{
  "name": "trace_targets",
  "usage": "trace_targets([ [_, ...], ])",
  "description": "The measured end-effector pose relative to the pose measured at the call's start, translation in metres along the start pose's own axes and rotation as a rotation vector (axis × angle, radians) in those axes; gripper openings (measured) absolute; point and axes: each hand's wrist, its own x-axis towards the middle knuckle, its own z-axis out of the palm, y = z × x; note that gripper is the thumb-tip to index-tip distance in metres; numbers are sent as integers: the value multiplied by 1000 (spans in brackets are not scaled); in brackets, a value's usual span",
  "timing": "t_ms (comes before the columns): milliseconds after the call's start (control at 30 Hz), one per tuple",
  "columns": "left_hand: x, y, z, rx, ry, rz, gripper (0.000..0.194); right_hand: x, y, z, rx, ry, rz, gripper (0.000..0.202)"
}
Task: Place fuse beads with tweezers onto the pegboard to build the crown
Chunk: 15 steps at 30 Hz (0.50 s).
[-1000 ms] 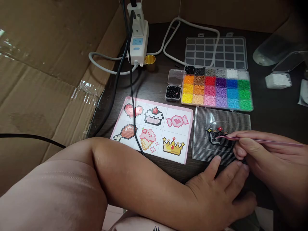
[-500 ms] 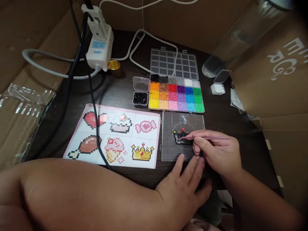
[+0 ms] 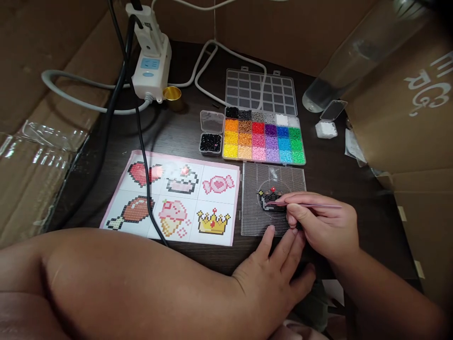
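My right hand is closed on pink tweezers, whose tips reach into a small bead design on the clear pegboard. Black beads outline that design, with a red bead and a yellow cluster at its top. Whether a bead sits between the tips is too small to tell. My left hand lies with fingers spread at the board's front edge, close below my right hand. Left of the board is a pattern sheet with pixel pictures, among them a gold crown.
Behind the board stands an open bead case sorted by colour. Small boxes of black beads and white beads flank it. A power strip, a gold cup and a black cable crossing the sheet are at left.
The whole view has shifted slightly, so everything appears a little further right. Both hands keep their places at the board, and the tweezers stay over the bead design.
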Motion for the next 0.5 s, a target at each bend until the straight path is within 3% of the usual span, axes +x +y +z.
trace_targets([
  [500,1,0,-2,-1,-28,6,55,1,-2,1,-23,9,-13,14],
])
